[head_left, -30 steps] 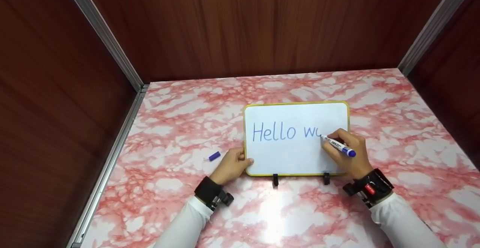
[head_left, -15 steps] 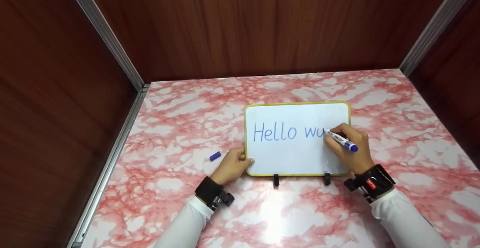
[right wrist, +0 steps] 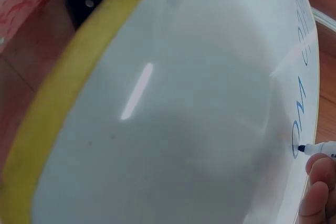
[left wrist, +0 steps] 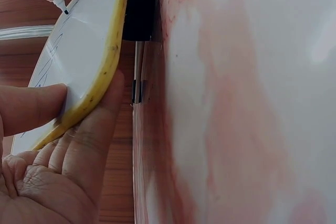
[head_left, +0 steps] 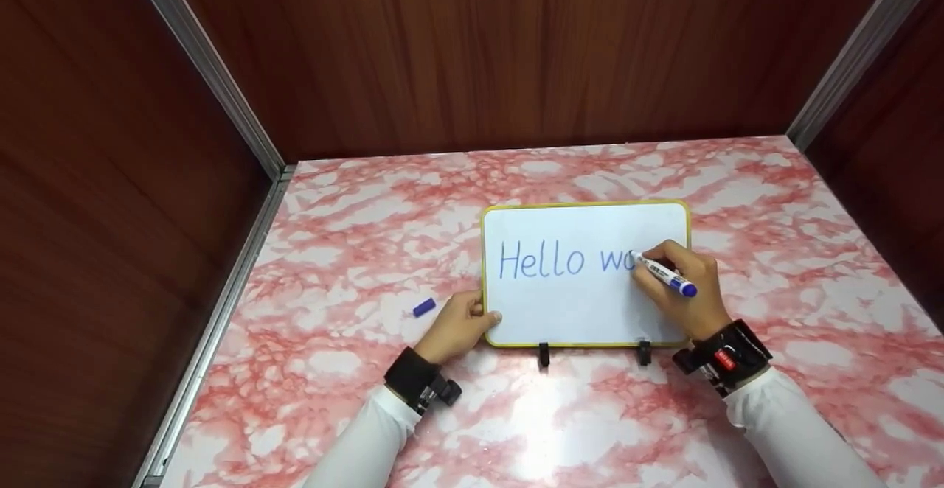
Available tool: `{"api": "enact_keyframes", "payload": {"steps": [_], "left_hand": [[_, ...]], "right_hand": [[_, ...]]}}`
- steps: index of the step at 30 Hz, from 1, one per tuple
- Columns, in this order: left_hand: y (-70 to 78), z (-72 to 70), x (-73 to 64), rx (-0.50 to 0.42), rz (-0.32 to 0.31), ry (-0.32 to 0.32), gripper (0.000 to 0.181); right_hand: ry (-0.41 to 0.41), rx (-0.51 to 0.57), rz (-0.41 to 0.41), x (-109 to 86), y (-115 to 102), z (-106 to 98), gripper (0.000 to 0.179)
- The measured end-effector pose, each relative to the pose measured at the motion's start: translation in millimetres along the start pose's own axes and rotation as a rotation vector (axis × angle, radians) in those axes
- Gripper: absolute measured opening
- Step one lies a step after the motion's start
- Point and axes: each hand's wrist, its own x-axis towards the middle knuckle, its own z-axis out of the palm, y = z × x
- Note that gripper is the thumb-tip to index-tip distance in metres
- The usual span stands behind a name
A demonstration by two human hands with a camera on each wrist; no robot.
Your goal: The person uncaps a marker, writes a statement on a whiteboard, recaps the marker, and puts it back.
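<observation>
Right hand (head_left: 686, 293): fingers and thumb pinch a marker (head_left: 666, 277), white barrel, blue end. Dark nib at the rim of the letter "o" on the whiteboard (head_left: 564, 312), as the right wrist view shows. Hand lies over the board's right part and hides some of its right edge.

Left hand (head_left: 456, 327): grips the board's left edge near the lower left corner. Thumb on the white face, fingers behind the yellow frame (left wrist: 111, 51), per the left wrist view.

Whiteboard: on the table, right of the middle in the head view, long side across. Blue writing (head_left: 542, 259) reads "Hello wo". Two black feet (head_left: 544, 355) at the lower edge. Angle of lean cannot be judged from these views.

Cap (head_left: 424, 307): purple-blue, lying on the table just beside the left hand, apart from the board.

Both wrists carry a black strap (head_left: 410, 374) with a small device; white sleeves (head_left: 800, 433) below.

Table (head_left: 346, 274): red and white marbling, bright glare in front of the board. Brown wood-grain wall (head_left: 479, 53) behind; metal strips (head_left: 206, 75) at the corners.
</observation>
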Motion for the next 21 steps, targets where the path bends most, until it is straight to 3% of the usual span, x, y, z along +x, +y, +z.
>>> {"api": "enact_keyframes", "payload": {"steps": [7,21], "left_hand": [[-0.1,1.0,0.3,-0.052,-0.015,-0.01,0.028],[2.5,1.5,-0.3,-0.013,-0.035,-0.001,0.028]], "right_hand": [[-0.011,0.018,-0.021,-1.5,-1.3,1.9,0.016],[0.006,-0.009,0.017,-2.7,1.1,-8.7,0.013]]}}
